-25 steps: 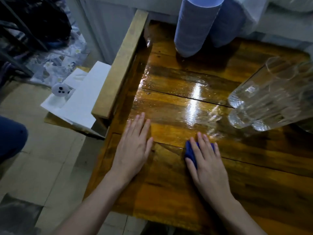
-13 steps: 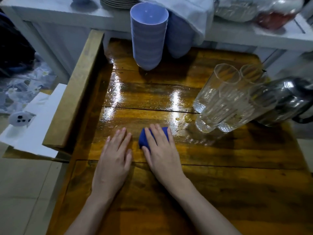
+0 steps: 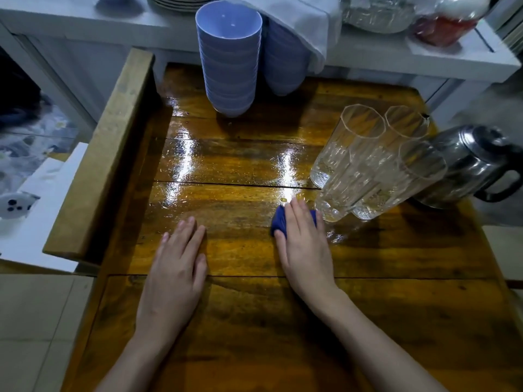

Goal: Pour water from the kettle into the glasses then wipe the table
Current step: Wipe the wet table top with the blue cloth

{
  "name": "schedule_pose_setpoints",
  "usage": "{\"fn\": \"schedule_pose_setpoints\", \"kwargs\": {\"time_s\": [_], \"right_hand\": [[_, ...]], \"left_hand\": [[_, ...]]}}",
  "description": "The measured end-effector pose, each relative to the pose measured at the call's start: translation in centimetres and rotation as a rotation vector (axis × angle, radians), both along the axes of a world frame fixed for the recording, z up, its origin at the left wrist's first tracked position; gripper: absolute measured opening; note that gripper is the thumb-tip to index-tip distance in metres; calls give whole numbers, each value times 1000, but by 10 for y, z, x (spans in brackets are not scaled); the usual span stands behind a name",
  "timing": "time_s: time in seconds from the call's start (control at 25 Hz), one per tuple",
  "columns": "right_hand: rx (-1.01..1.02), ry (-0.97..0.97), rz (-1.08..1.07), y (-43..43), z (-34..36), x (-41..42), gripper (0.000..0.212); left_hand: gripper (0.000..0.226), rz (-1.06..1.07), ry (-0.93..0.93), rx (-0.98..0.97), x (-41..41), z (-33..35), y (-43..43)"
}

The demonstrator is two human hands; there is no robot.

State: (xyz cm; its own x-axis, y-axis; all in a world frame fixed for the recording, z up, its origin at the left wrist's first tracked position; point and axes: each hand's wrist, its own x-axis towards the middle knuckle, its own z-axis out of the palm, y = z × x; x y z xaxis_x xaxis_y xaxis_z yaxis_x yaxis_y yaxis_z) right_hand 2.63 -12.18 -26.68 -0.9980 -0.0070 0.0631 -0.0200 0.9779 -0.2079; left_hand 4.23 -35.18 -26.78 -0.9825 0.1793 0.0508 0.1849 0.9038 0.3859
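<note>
My right hand [image 3: 304, 244] presses flat on a small blue cloth [image 3: 278, 220] on the wet wooden table [image 3: 235, 165]; the cloth sits just left of the glasses' bases. Three tall clear glasses [image 3: 365, 165] stand clustered at the right, with water low in them. A steel kettle [image 3: 475, 165] with a black handle stands right behind them. My left hand [image 3: 177, 267] lies flat on the table, fingers together, holding nothing.
Two stacks of blue-violet bowls [image 3: 229, 60] stand at the table's back, one partly under a white cloth [image 3: 300, 21]. A white shelf [image 3: 396, 55] behind carries plates and wrapped items. A wooden rail [image 3: 104, 154] borders the left side, with white papers [image 3: 42, 210] beyond it.
My right hand slid the blue cloth to the right, up to the glasses. The left hand stayed flat. The camera tilted up, bringing the kettle and shelf into view.
</note>
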Motion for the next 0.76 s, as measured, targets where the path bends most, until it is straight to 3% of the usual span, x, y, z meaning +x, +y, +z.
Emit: {"fn": "schedule_pose_setpoints", "kwargs": {"time_s": [0.6, 0.76], "right_hand": [[11, 84, -28, -20, -9, -104, 57], [-8, 68, 87, -56, -3, -116, 53]], "left_hand": [[50, 18, 54, -2, 1, 1, 2], [47, 37, 81, 97, -3, -2, 1]]}}
